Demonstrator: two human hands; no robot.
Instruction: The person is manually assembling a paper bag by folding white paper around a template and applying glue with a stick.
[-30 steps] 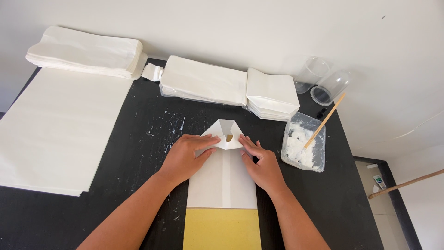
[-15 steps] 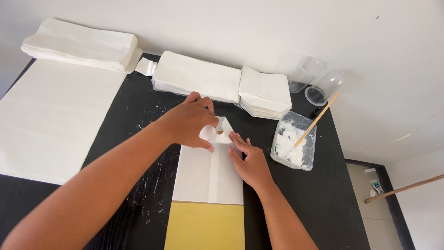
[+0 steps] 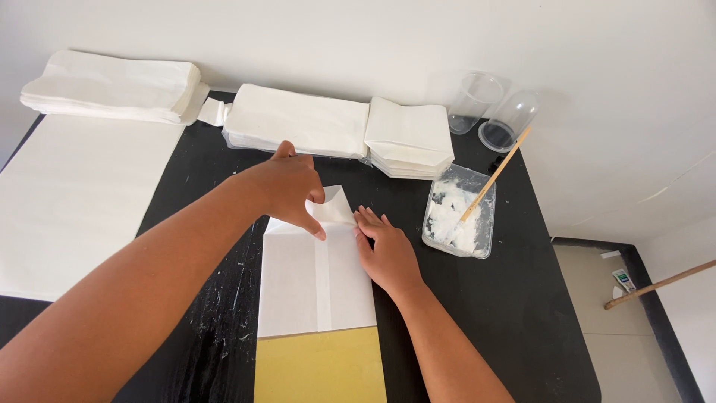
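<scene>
A white paper bag [image 3: 313, 283] lies flat on the black table [image 3: 462, 313], its lower end resting on a yellow sheet [image 3: 321, 369]. My left hand [image 3: 287, 186] reaches across the bag's top and pinches the folded top flap [image 3: 332, 209] between thumb and fingers. My right hand [image 3: 388, 254] lies flat on the bag's right edge, fingers spread, pressing just below the fold.
Stacks of white paper bags [image 3: 298, 127] [image 3: 410, 138] [image 3: 112, 86] line the back. A large white sheet [image 3: 67, 201] covers the left. A clear tray of white paste [image 3: 459, 220] with a wooden stick [image 3: 496, 175] sits at right, two clear cups [image 3: 492, 112] behind it.
My left hand lifted from pressing the bag's left corner and moved up over the top flap, taking hold of it. The right hand stayed on the right edge.
</scene>
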